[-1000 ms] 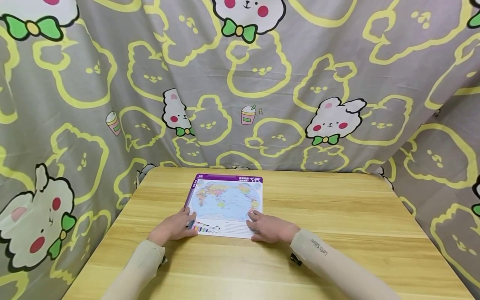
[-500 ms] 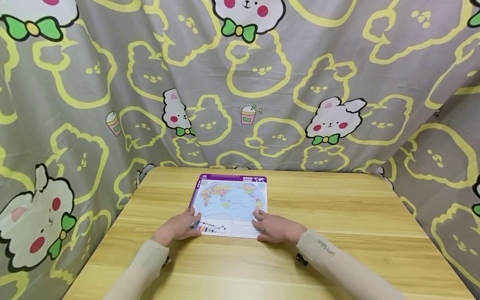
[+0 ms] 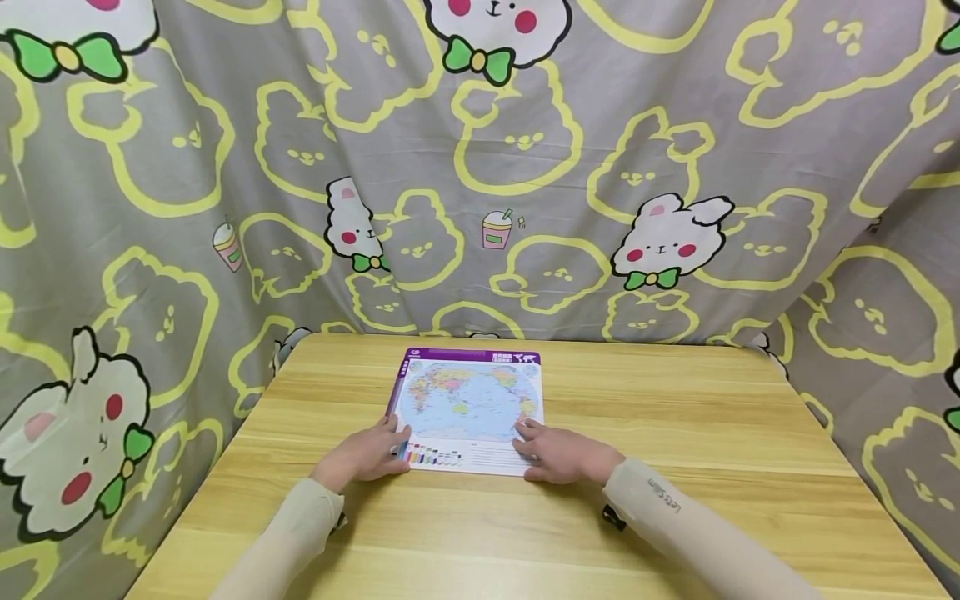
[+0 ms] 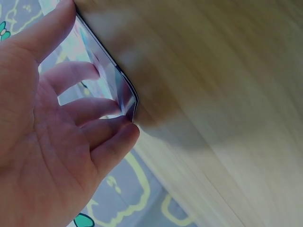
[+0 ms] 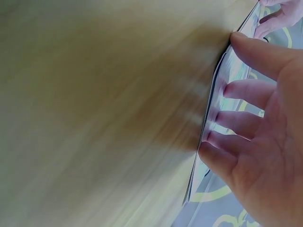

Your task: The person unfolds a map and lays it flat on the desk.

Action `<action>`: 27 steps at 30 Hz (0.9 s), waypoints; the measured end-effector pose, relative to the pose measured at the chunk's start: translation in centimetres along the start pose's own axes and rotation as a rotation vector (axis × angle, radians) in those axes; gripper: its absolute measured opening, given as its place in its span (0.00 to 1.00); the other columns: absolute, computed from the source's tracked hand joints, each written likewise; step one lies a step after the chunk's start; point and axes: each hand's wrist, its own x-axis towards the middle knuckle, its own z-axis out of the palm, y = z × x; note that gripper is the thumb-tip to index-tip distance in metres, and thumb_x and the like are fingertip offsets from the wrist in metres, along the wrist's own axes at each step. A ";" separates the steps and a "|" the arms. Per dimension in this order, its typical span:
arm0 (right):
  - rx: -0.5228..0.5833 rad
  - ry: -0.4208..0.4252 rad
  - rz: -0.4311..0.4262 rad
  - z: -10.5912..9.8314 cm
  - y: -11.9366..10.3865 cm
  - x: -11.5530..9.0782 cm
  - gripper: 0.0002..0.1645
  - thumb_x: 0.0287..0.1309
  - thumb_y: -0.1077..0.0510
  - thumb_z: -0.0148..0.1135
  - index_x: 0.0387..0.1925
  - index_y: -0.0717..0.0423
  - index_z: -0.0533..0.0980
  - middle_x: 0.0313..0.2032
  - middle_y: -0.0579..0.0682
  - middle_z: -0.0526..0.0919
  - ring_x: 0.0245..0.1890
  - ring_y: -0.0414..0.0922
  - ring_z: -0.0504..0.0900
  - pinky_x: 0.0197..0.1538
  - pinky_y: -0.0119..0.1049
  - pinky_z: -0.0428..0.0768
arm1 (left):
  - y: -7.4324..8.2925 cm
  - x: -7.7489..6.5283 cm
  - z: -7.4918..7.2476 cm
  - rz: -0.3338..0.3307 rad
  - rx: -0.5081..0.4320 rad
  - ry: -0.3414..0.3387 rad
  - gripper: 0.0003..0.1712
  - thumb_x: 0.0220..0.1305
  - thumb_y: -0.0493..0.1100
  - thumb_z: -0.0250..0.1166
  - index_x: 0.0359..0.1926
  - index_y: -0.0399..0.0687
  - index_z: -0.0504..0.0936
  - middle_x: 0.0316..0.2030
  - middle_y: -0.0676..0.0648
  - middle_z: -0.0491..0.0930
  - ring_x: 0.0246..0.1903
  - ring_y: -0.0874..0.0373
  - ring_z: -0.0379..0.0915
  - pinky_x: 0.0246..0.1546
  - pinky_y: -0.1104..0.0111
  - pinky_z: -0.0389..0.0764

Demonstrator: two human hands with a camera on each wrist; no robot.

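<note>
Tabletop [image 3: 675,417]: flat hands [image 3: 369,454] press map [image 3: 467,400].

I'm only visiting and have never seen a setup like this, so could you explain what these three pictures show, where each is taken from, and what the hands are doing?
There is no machine here: a person works with two bare hands and wears three cameras. The wide picture comes from a camera on the head, looking down at a wooden table with a rabbit-print cloth hung behind it. On the table lies a flat map sheet with a purple top edge. The left hand rests with straight fingers on the sheet's near left corner, and the right hand does the same on the near right corner. Neither hand grips anything. The two blurry close-ups come from cameras on the wrists: one shows the left hand's fingers touching the sheet's corner, the other the right hand's fingers along its edge.
</note>
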 end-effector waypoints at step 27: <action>0.041 0.007 0.041 0.3 2.1 -1.9 0.34 0.62 0.47 0.59 0.64 0.60 0.68 0.68 0.61 0.58 0.69 0.57 0.55 0.66 0.49 0.60 | 2.5 0.8 -0.1 0.074 0.066 0.018 0.36 0.63 0.54 0.62 0.66 0.39 0.67 0.66 0.29 0.58 0.66 0.36 0.53 0.62 0.50 0.63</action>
